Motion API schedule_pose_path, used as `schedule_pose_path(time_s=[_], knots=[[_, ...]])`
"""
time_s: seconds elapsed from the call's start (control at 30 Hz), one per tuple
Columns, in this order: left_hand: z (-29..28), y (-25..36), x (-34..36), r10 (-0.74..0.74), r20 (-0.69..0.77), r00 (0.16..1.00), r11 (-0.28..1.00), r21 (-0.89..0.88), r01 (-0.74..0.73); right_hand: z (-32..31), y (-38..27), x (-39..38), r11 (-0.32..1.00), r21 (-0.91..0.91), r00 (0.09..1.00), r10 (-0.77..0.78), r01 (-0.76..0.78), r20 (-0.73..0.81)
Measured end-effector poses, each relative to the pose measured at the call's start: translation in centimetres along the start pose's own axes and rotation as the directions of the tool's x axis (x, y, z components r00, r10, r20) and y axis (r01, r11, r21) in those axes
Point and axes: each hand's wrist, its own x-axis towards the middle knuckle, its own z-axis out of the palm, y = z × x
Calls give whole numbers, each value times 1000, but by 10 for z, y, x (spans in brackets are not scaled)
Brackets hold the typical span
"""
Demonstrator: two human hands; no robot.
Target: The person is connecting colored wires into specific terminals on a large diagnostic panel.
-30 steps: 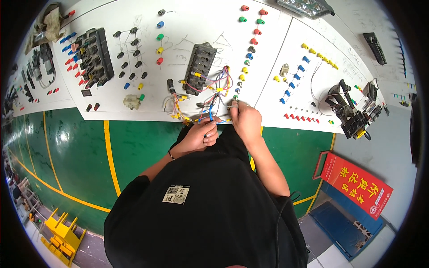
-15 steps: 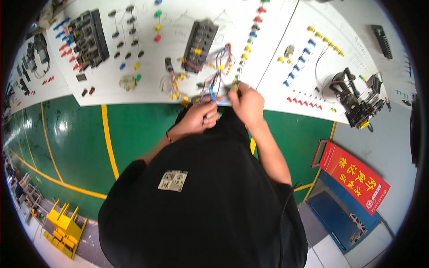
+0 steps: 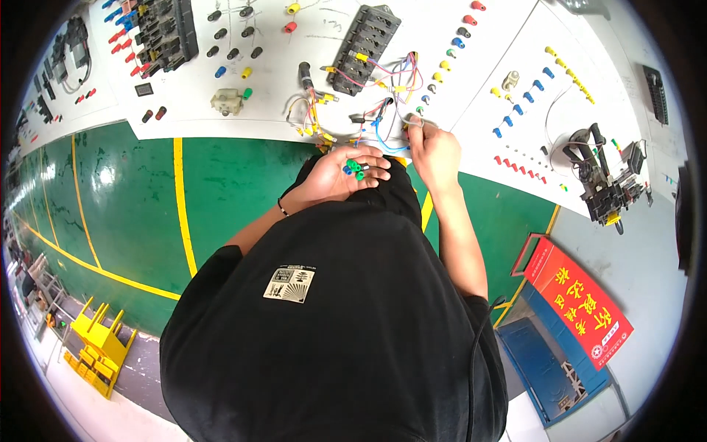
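Near the front edge of the white board (image 3: 258, 129), at its middle: left hand (image 3: 346, 177) turned palm up and cupped half open, cradling a small heap of green and blue plugs (image 3: 354, 167) on the palm and fingers. Just beside it, toward the right: right hand (image 3: 434, 151) closed to a pinch, fingertips (image 3: 414, 127) pressed on a thin wire end at the near fringe of the wire bundle (image 3: 375, 110); exact item in the pinch too small to tell. Bundle of pink, yellow, blue and white leads fanned out from a dark grey fuse block (image 3: 364, 40) farther back, toward the rear edge. Left of the bundle, near the front edge: a small beige connector part (image 3: 224, 101). Rear left corner: a larger black fuse block (image 3: 166, 33) flanked by red and blue plugs. Right half of the board: slanting rows of yellow, blue and red plugs (image 3: 526, 96), well apart from both hands. Right edge: a black clamp-like tool (image 3: 600, 173) with yellow parts. Beneath the front edge: green floor with yellow lines (image 3: 180, 191). Lower right: red sign (image 3: 582, 302) against a blue bin.
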Motion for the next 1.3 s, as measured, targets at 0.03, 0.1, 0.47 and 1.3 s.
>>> schedule_pose_path(time_s=[0.03,0.1,0.47,1.3], knots=[[-2,2,1,-6,47,999,1000,3,5,-1,0,-1,997,49,997,-57,59,-49],[-8,0,2,-11,86,996,1000,0,11,-2,1,-1,999,26,999,-44,45,-19],[-49,-29,9,216,190,958,960,140,-244,-15,-5,2,998,8,998,-56,56,12],[-16,-147,-31,403,-286,869,860,-208,-467,-9,19,0,920,-28,919,-393,392,-39]])
